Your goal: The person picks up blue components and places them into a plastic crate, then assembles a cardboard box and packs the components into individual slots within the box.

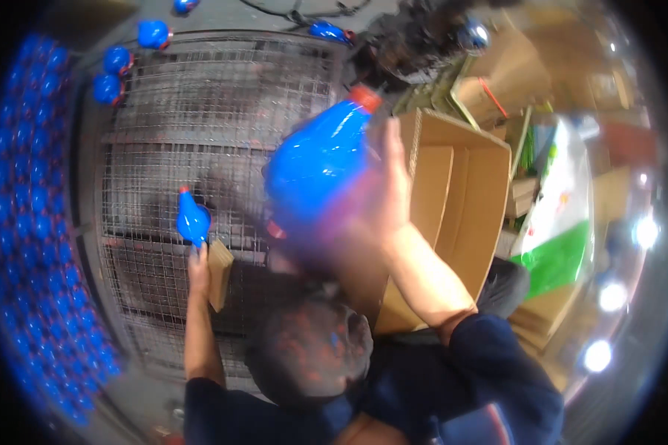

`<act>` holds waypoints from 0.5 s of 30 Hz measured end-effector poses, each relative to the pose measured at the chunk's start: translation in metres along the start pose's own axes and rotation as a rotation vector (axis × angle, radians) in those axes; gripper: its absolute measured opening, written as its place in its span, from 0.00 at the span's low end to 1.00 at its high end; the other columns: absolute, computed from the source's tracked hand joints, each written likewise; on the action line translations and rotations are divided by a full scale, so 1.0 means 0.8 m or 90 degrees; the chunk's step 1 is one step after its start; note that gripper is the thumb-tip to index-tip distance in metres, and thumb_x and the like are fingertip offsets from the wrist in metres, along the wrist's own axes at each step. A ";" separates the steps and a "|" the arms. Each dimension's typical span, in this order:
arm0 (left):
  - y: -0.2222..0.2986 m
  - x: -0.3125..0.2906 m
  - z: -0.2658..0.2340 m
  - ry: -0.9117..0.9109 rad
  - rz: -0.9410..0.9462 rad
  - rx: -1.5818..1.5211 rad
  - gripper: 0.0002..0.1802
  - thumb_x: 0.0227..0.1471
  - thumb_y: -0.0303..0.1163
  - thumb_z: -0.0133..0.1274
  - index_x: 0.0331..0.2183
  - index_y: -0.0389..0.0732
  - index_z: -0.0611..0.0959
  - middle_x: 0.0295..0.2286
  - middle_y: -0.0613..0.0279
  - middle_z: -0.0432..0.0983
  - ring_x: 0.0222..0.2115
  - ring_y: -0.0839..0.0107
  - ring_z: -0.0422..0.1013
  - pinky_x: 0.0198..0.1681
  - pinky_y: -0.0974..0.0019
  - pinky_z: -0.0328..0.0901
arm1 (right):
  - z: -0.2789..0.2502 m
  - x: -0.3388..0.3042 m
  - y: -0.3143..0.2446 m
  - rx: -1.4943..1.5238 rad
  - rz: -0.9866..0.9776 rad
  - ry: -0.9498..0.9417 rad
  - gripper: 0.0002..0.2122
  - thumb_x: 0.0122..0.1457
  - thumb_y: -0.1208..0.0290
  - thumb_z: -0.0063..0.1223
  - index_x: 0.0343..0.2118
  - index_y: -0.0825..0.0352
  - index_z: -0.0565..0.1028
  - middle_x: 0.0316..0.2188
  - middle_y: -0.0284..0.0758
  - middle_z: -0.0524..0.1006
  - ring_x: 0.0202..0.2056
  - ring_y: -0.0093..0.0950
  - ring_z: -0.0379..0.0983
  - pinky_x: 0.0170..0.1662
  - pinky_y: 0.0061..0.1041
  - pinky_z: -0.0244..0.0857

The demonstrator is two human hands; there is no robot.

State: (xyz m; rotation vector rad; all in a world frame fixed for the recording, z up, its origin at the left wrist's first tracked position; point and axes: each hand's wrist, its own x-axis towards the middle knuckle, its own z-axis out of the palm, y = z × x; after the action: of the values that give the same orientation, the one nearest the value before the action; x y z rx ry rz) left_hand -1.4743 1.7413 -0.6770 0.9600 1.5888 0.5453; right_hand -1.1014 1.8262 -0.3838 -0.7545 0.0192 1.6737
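My left hand (198, 268) is at the left, over a wire grid (145, 141). Its fingers close on the lower end of a glossy blue pear-shaped thing (193, 219) whose narrow red tip points away from me. A tan cardboard-like slab (219, 274) is right beside that hand. Raised close to the view, my right hand (390, 196) presses along the right side of a larger-looking blue pear-shaped thing (319, 159) with a red neck. Motion smears its lower part and some of my fingers. A small red end (276, 229) shows near its lower left.
Many blue pieces (30, 215) stand in rows at far left. Several loose ones (154, 34) lie beyond the grid. An open cardboard box (464, 193) is at right, beside a white-and-green bag (560, 230). A stained grey rounded cloth shape (312, 348) fills the near middle.
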 end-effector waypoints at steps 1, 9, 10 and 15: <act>-0.008 -0.025 0.008 -0.014 -0.020 0.014 0.30 0.62 0.47 0.46 0.55 0.32 0.71 0.49 0.53 0.71 0.50 0.64 0.66 0.56 0.63 0.57 | -0.012 -0.024 -0.016 0.050 -0.012 -0.105 0.40 0.59 0.36 0.42 0.60 0.70 0.60 0.60 0.49 0.63 0.60 0.43 0.61 0.63 0.46 0.56; 0.020 -0.087 0.013 0.009 -0.001 0.292 0.47 0.51 0.47 0.61 0.61 0.32 0.57 0.52 0.40 0.68 0.52 0.53 0.68 0.55 0.56 0.61 | -0.171 -0.165 -0.143 -0.372 -0.327 0.203 0.20 0.60 0.61 0.57 0.47 0.72 0.72 0.42 0.42 0.77 0.43 0.34 0.77 0.48 0.35 0.72; 0.019 -0.076 0.021 0.022 0.095 0.330 0.48 0.49 0.48 0.62 0.61 0.34 0.57 0.50 0.38 0.70 0.51 0.49 0.69 0.53 0.54 0.62 | -0.178 -0.168 -0.142 -0.451 -0.365 0.278 0.19 0.59 0.61 0.58 0.45 0.72 0.73 0.40 0.41 0.78 0.42 0.31 0.77 0.47 0.32 0.72; 0.102 -0.064 0.100 0.075 -0.058 0.671 0.64 0.41 0.62 0.61 0.62 0.36 0.44 0.45 0.32 0.73 0.47 0.35 0.70 0.50 0.43 0.64 | -0.234 -0.071 -0.098 -0.927 -0.527 0.400 0.18 0.58 0.59 0.56 0.43 0.70 0.73 0.36 0.46 0.78 0.41 0.42 0.75 0.46 0.36 0.68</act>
State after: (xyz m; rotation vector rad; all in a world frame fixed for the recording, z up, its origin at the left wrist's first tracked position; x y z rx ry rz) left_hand -1.3732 1.7331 -0.6038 1.6147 2.0329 -0.3835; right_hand -0.9425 1.7207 -0.4731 -1.9718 -1.0122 0.3735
